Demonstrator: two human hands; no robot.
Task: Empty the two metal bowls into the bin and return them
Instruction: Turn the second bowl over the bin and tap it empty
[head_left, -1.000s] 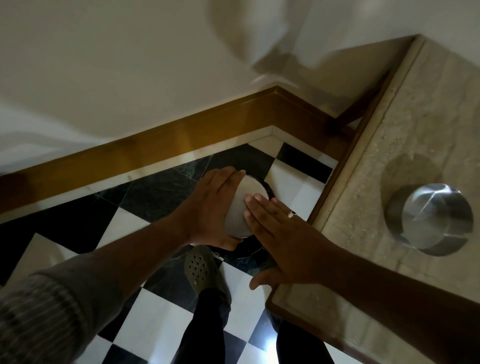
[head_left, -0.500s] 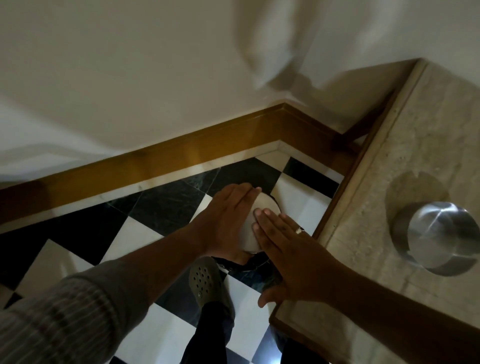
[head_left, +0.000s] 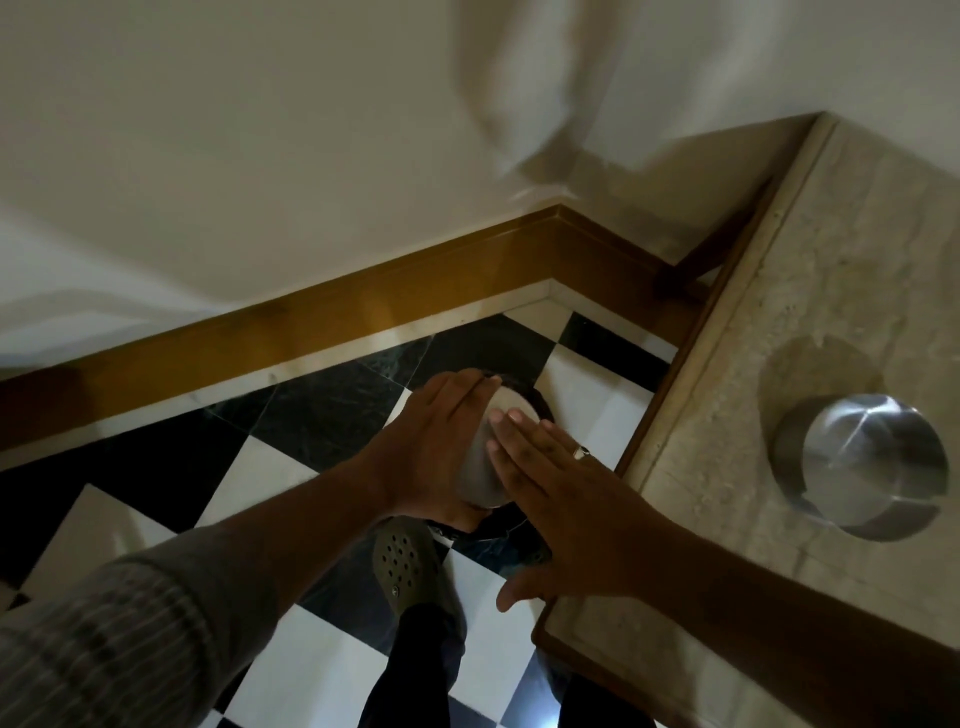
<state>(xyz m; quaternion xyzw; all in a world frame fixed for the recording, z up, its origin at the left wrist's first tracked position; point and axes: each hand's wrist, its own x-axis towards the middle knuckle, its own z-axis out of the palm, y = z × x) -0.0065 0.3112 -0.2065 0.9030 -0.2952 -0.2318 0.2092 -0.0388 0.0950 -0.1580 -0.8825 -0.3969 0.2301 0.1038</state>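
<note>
A metal bowl is turned upside down over a dark round bin on the floor. My left hand grips the bowl's left side. My right hand lies flat, fingers spread, against the bowl's upturned bottom. The bin is mostly hidden under the bowl and my hands; only its dark rim shows. A second metal bowl stands upright on the stone counter at the right, far from both hands.
Black and white checkered floor tiles run to a wooden skirting board and a pale wall. My foot in a grey-green perforated shoe stands just in front of the bin. The counter's edge is beside my right wrist.
The view has shifted slightly. My hands stay on the upturned bowl over the bin, the right palm still flat against its base.
</note>
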